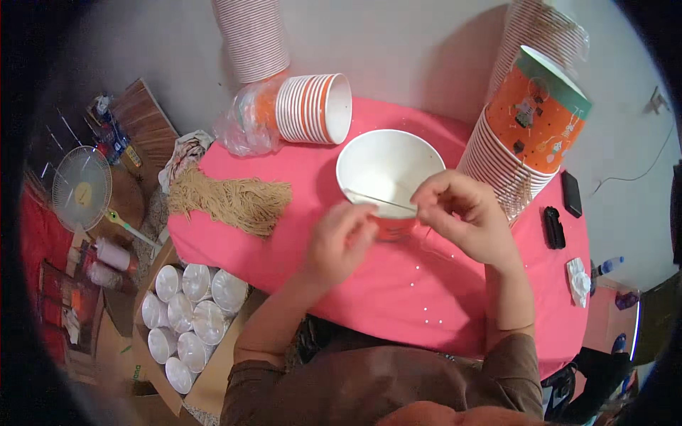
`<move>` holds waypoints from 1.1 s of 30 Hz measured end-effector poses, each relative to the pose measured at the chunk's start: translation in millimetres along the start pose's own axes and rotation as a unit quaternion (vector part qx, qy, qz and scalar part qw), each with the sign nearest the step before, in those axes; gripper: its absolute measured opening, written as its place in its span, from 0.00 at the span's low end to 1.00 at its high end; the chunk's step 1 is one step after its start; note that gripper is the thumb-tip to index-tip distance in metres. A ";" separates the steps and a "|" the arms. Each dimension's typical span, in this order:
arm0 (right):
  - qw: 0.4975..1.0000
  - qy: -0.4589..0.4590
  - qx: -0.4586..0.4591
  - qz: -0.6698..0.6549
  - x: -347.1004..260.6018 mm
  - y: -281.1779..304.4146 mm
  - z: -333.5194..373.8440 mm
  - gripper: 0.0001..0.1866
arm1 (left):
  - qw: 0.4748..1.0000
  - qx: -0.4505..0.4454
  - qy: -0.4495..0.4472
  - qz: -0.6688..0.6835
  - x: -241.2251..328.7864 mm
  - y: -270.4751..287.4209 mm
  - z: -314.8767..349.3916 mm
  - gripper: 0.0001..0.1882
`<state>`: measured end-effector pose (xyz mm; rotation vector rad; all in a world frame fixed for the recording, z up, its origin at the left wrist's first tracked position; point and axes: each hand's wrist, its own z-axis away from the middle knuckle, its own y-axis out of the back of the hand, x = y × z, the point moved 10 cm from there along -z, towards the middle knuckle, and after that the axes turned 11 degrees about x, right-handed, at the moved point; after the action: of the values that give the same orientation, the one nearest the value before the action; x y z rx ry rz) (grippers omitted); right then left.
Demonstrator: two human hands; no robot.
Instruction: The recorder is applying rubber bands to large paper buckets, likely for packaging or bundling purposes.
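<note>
A white-lined paper bucket (389, 153) with an orange outside stands upright on the pink-covered table (376, 298). In front of its near rim, a thin string (387, 202) stretches between my hands. My right hand (465, 216) pinches one end between thumb and forefinger. Slightly smeared by motion, my left hand (342, 241) has its fingers curled together at the string's other end; its exact grip is hard to make out. A bundle of tan strings (231, 200) lies to the left of the bucket.
Nested paper buckets (305, 110) lie sideways behind the strings, partly in clear plastic. A tall bucket stack (501, 167) rises at right, an orange-and-green bucket (533, 113) on top. Black objects (553, 227) and crumpled tissue (578, 281) edge the table. A carton (165, 369) of wrapped cups sits lower left.
</note>
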<state>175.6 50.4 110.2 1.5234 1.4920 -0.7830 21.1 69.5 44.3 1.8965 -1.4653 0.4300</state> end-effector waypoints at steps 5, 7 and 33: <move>0.990 -0.083 -0.094 -0.060 9.4 3.4 1.8 0.07 | 0.989 0.027 0.147 0.004 -63.5 7.6 -56.2 0.07; 0.989 -0.054 -0.120 -0.073 3.8 -1.2 0.5 0.06 | 0.989 0.000 0.145 0.002 -91.2 2.8 -64.6 0.05; 0.972 -0.103 -0.088 -0.194 34.0 18.4 -21.4 0.05 | 0.995 0.068 -0.071 -0.026 17.4 13.7 -46.0 0.05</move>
<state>194.4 86.3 92.4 0.9970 1.6734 -0.9716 20.4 87.4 92.2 2.1055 -1.5062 0.3849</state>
